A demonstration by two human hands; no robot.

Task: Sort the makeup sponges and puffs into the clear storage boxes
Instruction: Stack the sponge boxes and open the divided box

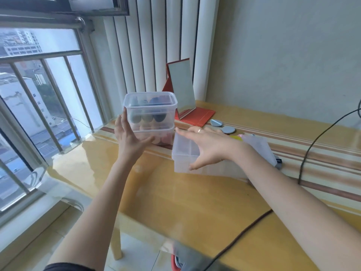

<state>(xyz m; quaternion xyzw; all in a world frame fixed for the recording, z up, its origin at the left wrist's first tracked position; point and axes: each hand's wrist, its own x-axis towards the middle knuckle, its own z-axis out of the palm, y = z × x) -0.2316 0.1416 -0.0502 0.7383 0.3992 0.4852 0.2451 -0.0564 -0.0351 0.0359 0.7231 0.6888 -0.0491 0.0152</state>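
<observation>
Two clear storage boxes are stacked at the table's far left. The upper box [150, 110] holds grey, green and dark blue sponges; the lower box [164, 136] holds pink and red ones. My left hand [129, 137] rests flat against the stack's left side, fingers straight. A third, divided clear box [187, 155] sits to the right of the stack. My right hand [207, 145] hovers spread above it, fingers straight, with the thumb by its front wall. Two grey round puffs [228, 130] lie behind on the table.
A red folding mirror [181, 90] stands behind the boxes. A clear bag with yellow and pink items [257, 145] lies by the divided box. Black cables [320, 137] run over the yellow table [195, 202]. A barred window is at the left.
</observation>
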